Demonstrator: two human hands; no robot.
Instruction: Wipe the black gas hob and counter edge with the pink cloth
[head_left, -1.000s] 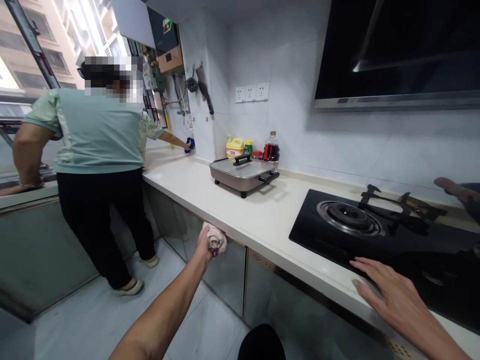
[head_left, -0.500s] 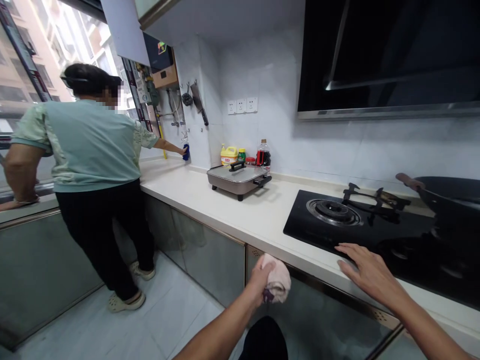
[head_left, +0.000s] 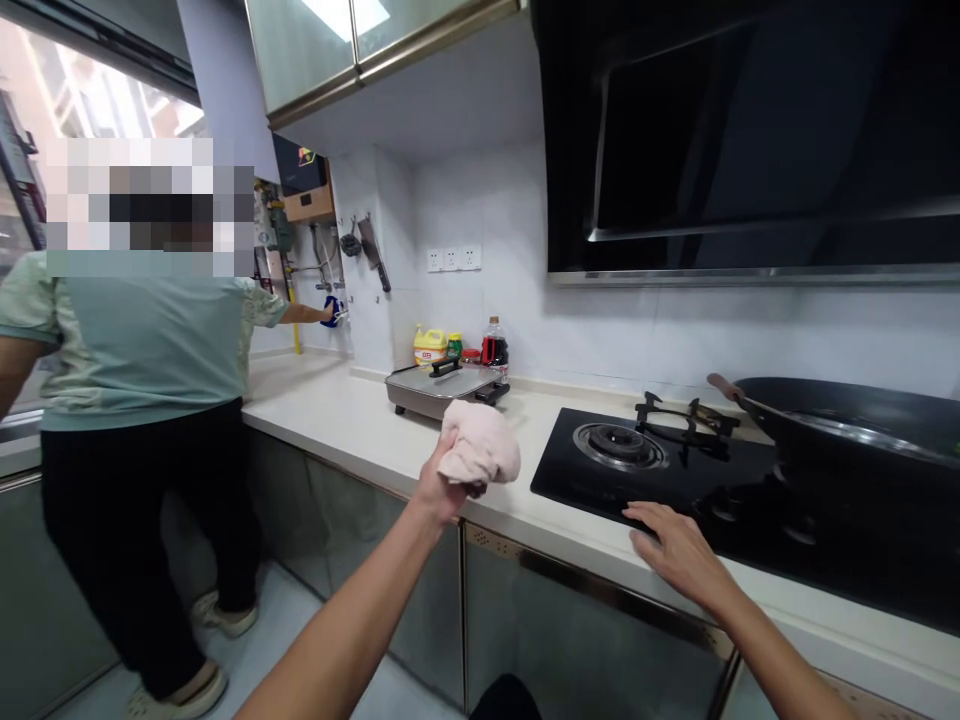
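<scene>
A bunched pale pink cloth (head_left: 480, 442) is gripped in my left hand (head_left: 439, 480), held up over the front edge of the white countertop (head_left: 330, 410). Behind the cloth stands a lidded electric pan (head_left: 420, 395), partly covered by it. My right hand (head_left: 679, 555) hovers or rests at the front edge of the black gas stove (head_left: 540, 480), fingers stretched out and nothing in them; whether it touches the surface I cannot tell. The stove's left burner (head_left: 619, 445) lies just beyond those fingers.
A large wok (head_left: 757, 400) sits on the stove's right side. Yellow jug (head_left: 430, 346) and dark bottle (head_left: 494, 345) stand behind the pan. At left a co-worker (head_left: 150, 340) reaches toward the wall with a blue cloth (head_left: 330, 312). A cleaver (head_left: 373, 250) hangs there; the range hood (head_left: 735, 150) overhangs.
My left hand has raised the cloth from below the counter edge to above it. My view has tilted up and turned right. The co-worker's blue cloth has shifted against the wall.
</scene>
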